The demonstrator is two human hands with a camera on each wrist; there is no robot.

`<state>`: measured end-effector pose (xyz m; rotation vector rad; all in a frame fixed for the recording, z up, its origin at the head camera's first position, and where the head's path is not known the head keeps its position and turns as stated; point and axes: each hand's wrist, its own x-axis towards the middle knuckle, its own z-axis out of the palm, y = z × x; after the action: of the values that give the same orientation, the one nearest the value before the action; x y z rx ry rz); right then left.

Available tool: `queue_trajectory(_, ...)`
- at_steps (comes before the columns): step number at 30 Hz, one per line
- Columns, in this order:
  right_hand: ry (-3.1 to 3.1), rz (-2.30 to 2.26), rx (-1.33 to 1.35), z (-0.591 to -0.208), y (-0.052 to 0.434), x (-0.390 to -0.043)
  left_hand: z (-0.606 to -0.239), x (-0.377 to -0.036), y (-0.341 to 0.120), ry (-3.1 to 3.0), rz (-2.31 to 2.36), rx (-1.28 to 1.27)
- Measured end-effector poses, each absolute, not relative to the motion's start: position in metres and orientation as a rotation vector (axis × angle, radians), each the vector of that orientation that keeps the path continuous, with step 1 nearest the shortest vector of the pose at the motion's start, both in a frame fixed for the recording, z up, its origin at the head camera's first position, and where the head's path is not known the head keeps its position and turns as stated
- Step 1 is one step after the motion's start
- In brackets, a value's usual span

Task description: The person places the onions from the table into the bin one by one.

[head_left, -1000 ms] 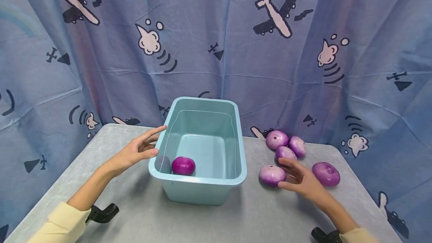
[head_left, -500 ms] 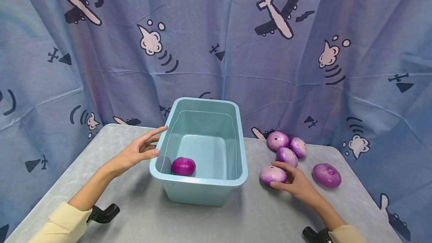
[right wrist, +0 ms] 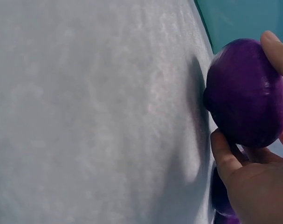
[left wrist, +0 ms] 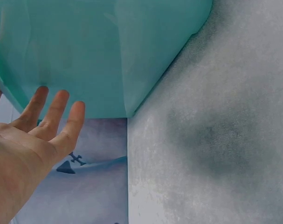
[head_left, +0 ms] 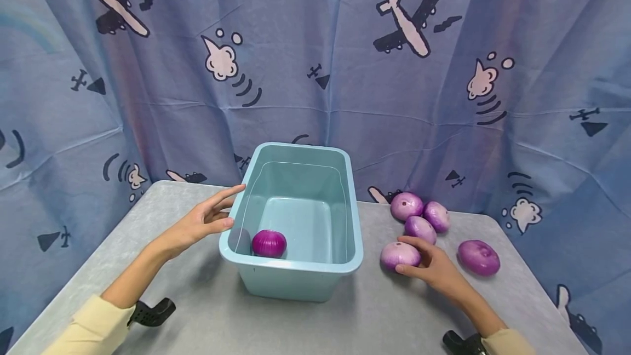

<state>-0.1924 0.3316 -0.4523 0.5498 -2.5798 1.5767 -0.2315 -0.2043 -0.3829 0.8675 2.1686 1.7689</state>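
A red onion (head_left: 400, 256) lies on the table to the right of a light blue plastic tub (head_left: 288, 267). My right hand (head_left: 436, 270) holds this onion between thumb and fingers, which the right wrist view shows on opposite sides of the purple onion (right wrist: 246, 93). Another red onion (head_left: 269, 244) rests inside the tub at its near left corner. At the tub's left side, my left hand (head_left: 197, 221) has its fingers loosely extended, with fingertips right at the rim. In the left wrist view, the left hand (left wrist: 38, 135) spreads its fingers beside the tub wall (left wrist: 76, 56).
Behind the held onion, three more onions sit close together, one of them at the back (head_left: 406, 206). A darker, flatter onion (head_left: 479, 258) lies farther right on the grey table (head_left: 305, 327). A blue patterned curtain (head_left: 296, 70) hangs behind the table.
My right hand has moved left, and its thumb and fingers have come around the near onion. The left hand has stayed at the tub's rim.
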Motion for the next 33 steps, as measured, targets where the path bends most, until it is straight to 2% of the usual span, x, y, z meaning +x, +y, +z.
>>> queue_trajectory(18, -2.714, 1.536, 0.434, -0.430, 0.340, -0.188, -0.384, -0.231, -0.203, 2.180, 1.765, 0.864)
queue_trajectory(33, -2.541, 1.686, 0.580, -0.405, 0.346, -0.197, -0.385, -0.232, -0.205, 2.185, 1.763, 0.865)
